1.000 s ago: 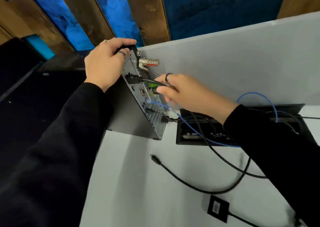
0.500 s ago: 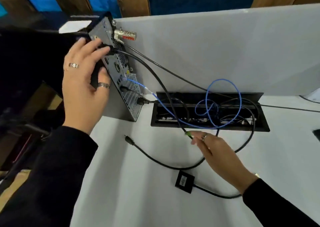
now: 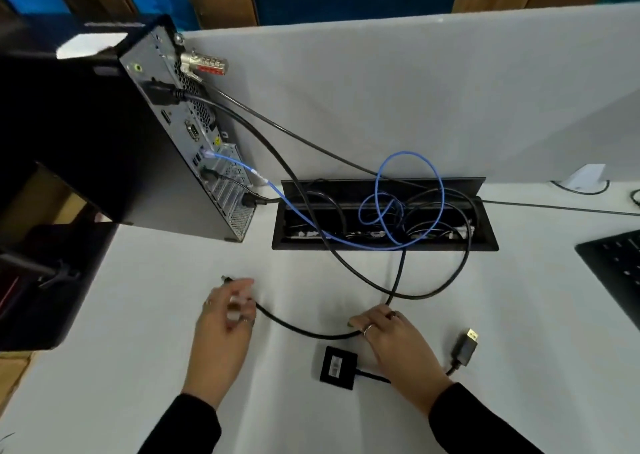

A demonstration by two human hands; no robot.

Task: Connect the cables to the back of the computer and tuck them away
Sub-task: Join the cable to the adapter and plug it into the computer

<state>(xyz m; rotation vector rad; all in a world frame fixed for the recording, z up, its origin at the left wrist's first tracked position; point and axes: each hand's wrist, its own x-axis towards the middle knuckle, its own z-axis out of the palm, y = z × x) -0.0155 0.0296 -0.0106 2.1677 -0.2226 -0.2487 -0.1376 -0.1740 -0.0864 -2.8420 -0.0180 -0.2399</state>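
The black computer (image 3: 104, 148) stands upright at the desk's left edge, its grey back panel (image 3: 194, 131) facing right with black cables and a blue network cable (image 3: 408, 155) plugged in. A loose black cable (image 3: 298, 329) lies on the white desk. My left hand (image 3: 225, 318) pinches that cable near its free plug end. My right hand (image 3: 391, 335) grips the same cable further along, low and to the right. The cable runs on up into the open cable box (image 3: 384, 211) sunk in the desk.
A small black adapter (image 3: 337, 367) with a gold-tipped plug (image 3: 465, 348) lies by my right wrist. A combination lock (image 3: 204, 63) hangs at the computer's top rear. A black keyboard (image 3: 613, 270) sits at the right edge. A grey partition (image 3: 415, 89) backs the desk.
My left hand let go of the computer and came down to the loose cable's plug end. My right hand slid toward me along the cable. The view tilted down.
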